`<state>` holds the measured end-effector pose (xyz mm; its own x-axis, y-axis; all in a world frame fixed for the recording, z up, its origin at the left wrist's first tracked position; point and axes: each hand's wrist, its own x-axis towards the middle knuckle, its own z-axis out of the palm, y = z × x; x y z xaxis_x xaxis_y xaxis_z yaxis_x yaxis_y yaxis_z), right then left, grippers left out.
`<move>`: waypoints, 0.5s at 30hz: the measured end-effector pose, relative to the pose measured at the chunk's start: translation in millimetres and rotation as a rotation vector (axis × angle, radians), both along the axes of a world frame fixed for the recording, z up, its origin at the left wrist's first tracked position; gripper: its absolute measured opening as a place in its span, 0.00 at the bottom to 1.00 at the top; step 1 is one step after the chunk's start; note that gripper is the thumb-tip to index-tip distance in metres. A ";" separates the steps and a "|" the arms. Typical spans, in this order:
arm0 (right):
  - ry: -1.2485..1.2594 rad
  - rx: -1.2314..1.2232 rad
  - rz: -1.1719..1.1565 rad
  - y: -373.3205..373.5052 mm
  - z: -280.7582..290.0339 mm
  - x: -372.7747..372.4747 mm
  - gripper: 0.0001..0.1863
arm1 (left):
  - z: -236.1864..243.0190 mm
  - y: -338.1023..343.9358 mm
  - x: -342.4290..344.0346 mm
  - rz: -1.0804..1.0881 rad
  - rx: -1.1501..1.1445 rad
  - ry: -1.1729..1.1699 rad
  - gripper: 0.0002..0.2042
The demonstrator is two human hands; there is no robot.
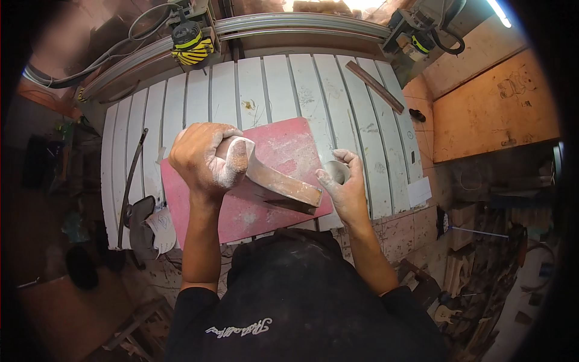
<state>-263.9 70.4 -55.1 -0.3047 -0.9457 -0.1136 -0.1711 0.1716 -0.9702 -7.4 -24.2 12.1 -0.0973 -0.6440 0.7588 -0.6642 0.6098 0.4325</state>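
Note:
My left hand (208,158), coated in white dust, is closed around one end of a curved wooden piece (283,183). The piece sweeps down to the right over a pink mat (294,139), its squared end nearest my right hand. My right hand (350,192), also dusty, curls its thumb and fingers around a small pale hollow thing (339,171) with a round opening, cup-like in shape. That thing is at the mat's right edge, and its lower part is hidden by the hand. The two hands are apart.
The mat lies on a white slatted table (241,90). A dark wooden strip (375,87) lies far right, a long dark bar (134,175) left, with a cap (161,231) near the left corner. Behind runs a metal rail (301,23) carrying a machine head (187,37).

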 end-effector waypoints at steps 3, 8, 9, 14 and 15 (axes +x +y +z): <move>-0.021 0.058 0.124 10.2 14.4 -2.0 0.40 | -0.6 1.7 1.0 -0.002 -0.003 -0.004 0.25; 0.104 0.022 0.162 11.2 5.8 -1.8 0.38 | 1.2 -2.1 -4.1 -0.005 -0.009 -0.004 0.25; 0.131 0.022 0.105 7.7 4.5 -2.7 0.37 | 1.5 -2.4 -5.0 0.006 -0.004 -0.009 0.25; -0.043 0.035 0.051 3.2 3.7 -13.2 0.36 | 0.5 -0.5 -2.7 0.009 -0.006 -0.008 0.24; -0.148 0.056 0.085 5.3 2.9 -17.1 0.36 | 0.4 -0.1 -1.7 0.009 -0.005 -0.012 0.24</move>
<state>-281.0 75.7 -52.2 -0.1999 -0.9583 -0.2044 -0.0432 0.2171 -0.9752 -9.1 -24.4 12.4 -0.1010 -0.6408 0.7610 -0.6747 0.6063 0.4210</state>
